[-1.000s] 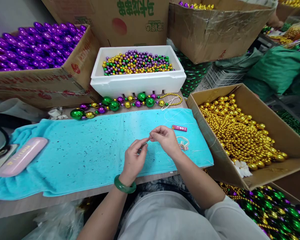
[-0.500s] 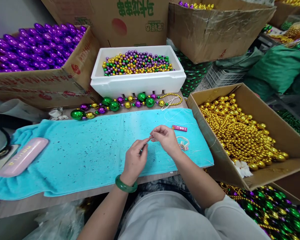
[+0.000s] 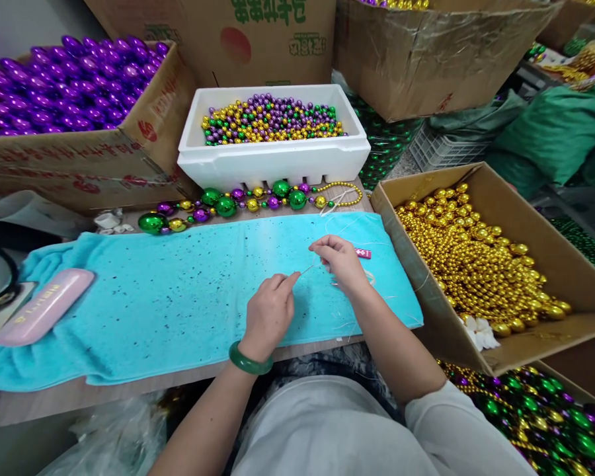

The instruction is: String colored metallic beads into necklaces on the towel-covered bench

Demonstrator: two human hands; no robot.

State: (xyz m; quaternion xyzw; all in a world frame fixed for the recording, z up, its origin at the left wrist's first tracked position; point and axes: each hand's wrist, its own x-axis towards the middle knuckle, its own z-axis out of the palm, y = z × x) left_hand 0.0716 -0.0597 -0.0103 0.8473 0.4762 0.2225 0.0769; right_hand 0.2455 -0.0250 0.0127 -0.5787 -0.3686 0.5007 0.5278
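Pinching closed, left hand [image 3: 269,311] and right hand [image 3: 346,266] hold fine thread [image 3: 306,270]; likely light, limp, best gripped near its ends.

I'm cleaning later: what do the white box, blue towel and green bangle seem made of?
White box: probably matte foam, from its thick walls. Blue towel: likely matte terry cloth, from its soft folds. Green bangle: glossy, perhaps stone or glass; its highlights don't settle which.

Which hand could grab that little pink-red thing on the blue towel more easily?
Probably the right hand: the pink-red thing peeks out beside it, while the left hand is farther away.
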